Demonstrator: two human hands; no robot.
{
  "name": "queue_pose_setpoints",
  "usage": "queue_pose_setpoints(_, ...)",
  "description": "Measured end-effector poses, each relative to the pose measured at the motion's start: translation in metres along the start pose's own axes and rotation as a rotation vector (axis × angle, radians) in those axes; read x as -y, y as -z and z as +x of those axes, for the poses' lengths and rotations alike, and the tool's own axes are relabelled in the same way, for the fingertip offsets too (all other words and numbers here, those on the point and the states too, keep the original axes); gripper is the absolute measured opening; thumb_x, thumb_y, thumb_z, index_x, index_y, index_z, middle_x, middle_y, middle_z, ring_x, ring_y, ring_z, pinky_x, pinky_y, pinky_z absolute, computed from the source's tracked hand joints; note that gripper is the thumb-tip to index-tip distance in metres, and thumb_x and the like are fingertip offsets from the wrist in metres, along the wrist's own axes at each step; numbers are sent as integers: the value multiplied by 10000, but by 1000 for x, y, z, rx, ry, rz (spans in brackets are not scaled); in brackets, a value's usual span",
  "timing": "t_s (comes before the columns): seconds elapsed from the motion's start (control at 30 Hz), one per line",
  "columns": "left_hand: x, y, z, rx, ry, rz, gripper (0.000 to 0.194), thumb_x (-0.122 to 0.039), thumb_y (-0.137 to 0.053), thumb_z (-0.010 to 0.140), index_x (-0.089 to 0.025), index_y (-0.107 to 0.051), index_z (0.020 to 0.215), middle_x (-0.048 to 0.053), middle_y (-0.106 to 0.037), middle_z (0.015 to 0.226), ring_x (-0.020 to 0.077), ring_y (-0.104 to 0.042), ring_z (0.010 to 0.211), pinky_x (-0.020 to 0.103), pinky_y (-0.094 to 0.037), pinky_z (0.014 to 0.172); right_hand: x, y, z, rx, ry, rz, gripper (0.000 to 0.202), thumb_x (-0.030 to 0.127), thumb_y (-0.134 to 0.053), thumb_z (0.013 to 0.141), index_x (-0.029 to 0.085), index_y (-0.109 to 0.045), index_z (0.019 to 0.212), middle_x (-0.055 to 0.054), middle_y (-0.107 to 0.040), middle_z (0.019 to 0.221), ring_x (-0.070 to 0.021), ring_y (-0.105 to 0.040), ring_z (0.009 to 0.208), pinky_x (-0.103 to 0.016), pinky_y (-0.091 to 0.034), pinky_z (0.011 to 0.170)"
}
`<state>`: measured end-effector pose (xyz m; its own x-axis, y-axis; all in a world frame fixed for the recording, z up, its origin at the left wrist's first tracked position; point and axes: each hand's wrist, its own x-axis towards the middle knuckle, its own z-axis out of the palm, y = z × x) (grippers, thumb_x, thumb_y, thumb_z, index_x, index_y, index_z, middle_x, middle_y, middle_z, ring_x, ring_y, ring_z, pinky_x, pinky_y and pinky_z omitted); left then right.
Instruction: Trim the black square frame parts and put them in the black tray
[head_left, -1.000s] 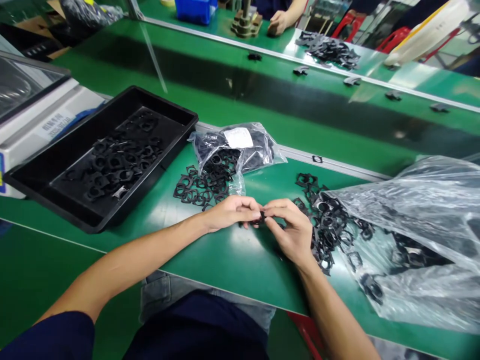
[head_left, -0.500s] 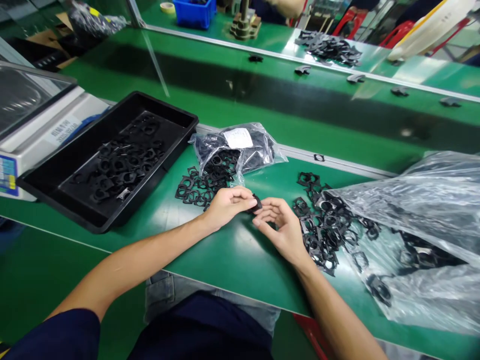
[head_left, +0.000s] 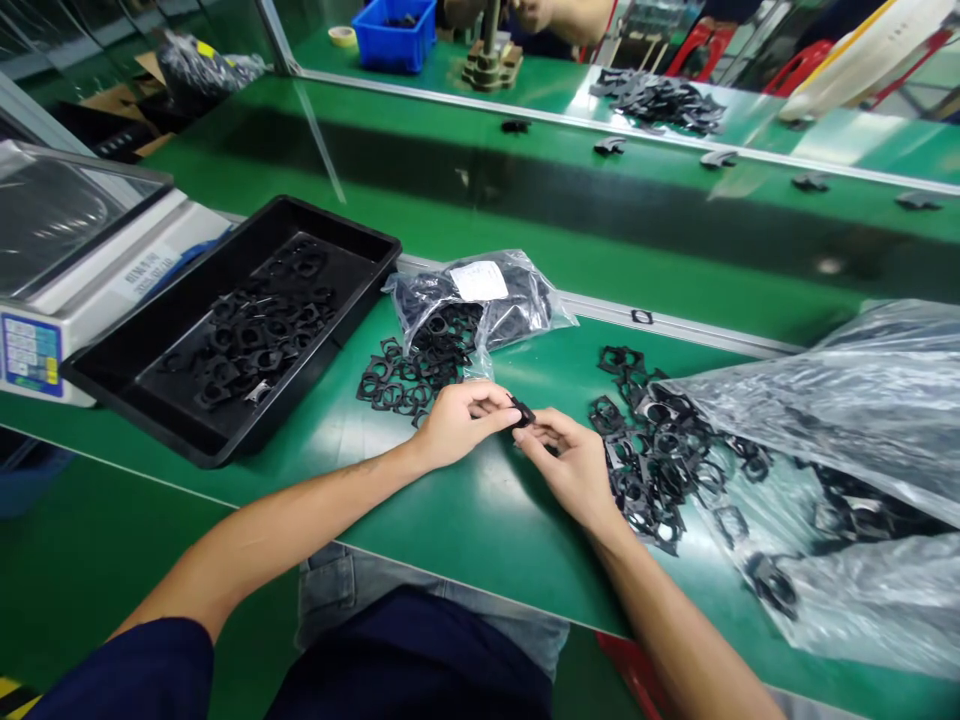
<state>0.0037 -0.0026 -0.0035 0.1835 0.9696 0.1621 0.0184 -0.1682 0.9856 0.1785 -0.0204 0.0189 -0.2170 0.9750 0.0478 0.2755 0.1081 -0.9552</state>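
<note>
Between thumb and fingers, my left hand (head_left: 466, 422) pinches a small black plastic part (head_left: 523, 411) above the green table. My right hand (head_left: 568, 455) meets it from the other side, its thumb and fingers closed at the part's right end. Just beyond my left hand lies a pile of black ring-shaped parts (head_left: 394, 380), spilling by a clear bag of black parts (head_left: 517, 290) with a white label. Another heap of black square-edged rings (head_left: 652, 460) lies close to the right of my right hand. The fingers hide much of the held part.
A black tray (head_left: 225, 450) with loose black parts stands at left, beside a weighing scale (head_left: 45, 350). A large plastic bag (head_left: 862, 380) covers the right side. Across the green belt, several dark parts lie in a row; a co-worker's hand (head_left: 536, 15) shows behind.
My right fingers have closed in on the black part, and it is turned slightly between both hands. The whole view has shifted a little.
</note>
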Motion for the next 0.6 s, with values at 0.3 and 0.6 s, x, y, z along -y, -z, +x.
queue_pose_setpoints(0.3,-9,4,-8,-71,-425,556,195,-327,-617,947,-174,-718,880,77,-684,959,141,-638,784,284,-547,761,2,-1,-2,-136,152,-360,123,206,-593,849,223,-690,776,-38,-669,702,-196,-640,674,-334,-552,691)
queue_pose_setpoints(0.6,-9,7,-1,-106,-465,445,128,-262,-622,948,-171,-703,908,30,-715,823,124,-658,743,248,-544,723,1,6,7,-7,-177,152,340,507,-706,827,194,-667,700,-23,-670,618,-161,-621,565,-293,-540,611)
